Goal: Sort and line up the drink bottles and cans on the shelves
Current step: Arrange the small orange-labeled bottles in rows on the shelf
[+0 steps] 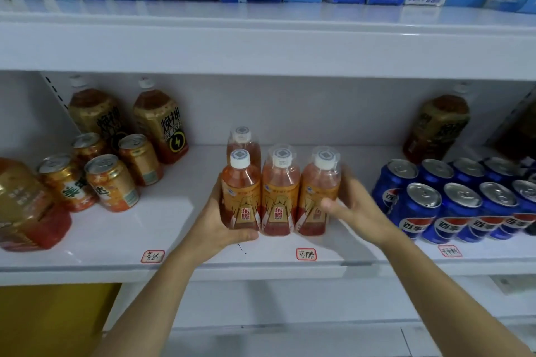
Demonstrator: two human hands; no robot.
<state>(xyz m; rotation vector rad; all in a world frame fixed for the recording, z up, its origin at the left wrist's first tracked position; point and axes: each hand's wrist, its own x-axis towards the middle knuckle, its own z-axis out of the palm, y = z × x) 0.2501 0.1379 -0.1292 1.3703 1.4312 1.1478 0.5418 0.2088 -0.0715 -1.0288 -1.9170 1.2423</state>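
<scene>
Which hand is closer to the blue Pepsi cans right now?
Right. The right hand grips the rightmost orange bottle, just left of the blue Pepsi cans. The left hand holds the leftmost front bottle, farther away.

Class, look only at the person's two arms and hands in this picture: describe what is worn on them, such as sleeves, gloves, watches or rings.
Both forearms are bare up to the picture's bottom edge; no sleeve shows. The left hand and right hand wear no gloves. No watch, bracelet or ring is visible, though the right hand is motion-blurred.

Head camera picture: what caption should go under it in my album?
Two hands, left and right, squeeze three orange bottles into a row on the shelf.
</scene>
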